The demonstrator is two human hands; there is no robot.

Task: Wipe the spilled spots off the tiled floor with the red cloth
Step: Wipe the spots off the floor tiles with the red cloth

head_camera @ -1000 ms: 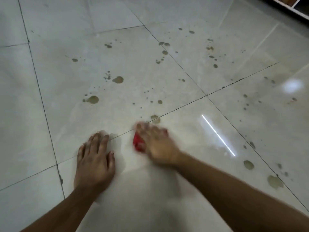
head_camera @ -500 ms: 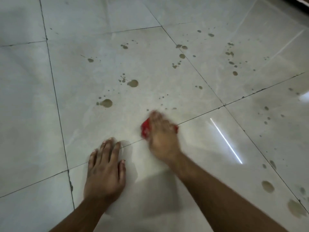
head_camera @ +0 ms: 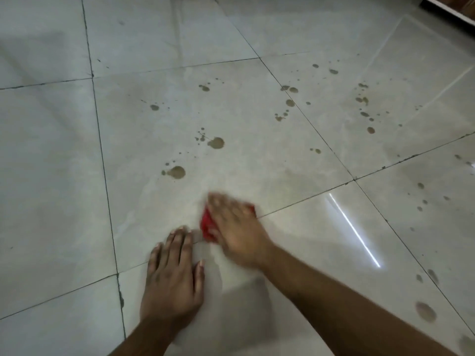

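Observation:
My right hand [head_camera: 237, 228] presses the red cloth [head_camera: 207, 227] flat on the pale tiled floor [head_camera: 77, 201], just above a grout line; the hand is motion-blurred and covers most of the cloth. My left hand [head_camera: 173, 273] lies palm down on the floor beside it, fingers spread, holding nothing. Brown spilled spots dot the tiles beyond: a large one [head_camera: 176, 172] and another [head_camera: 216, 143] straight ahead, smaller ones [head_camera: 290, 102] further off, more [head_camera: 364, 100] at the upper right, and big ones [head_camera: 425, 311] at the lower right.
A wet smear [head_camera: 290, 176] shows on the tile ahead of the cloth. A bright light streak [head_camera: 353, 229] reflects on the glossy tile to the right. The white edge of some furniture [head_camera: 452, 6] sits at the top right corner.
My right hand with the cloth has slid left and nearer to my left hand, after moving forward over the spots by the grout line, which no longer show. The view has shifted.

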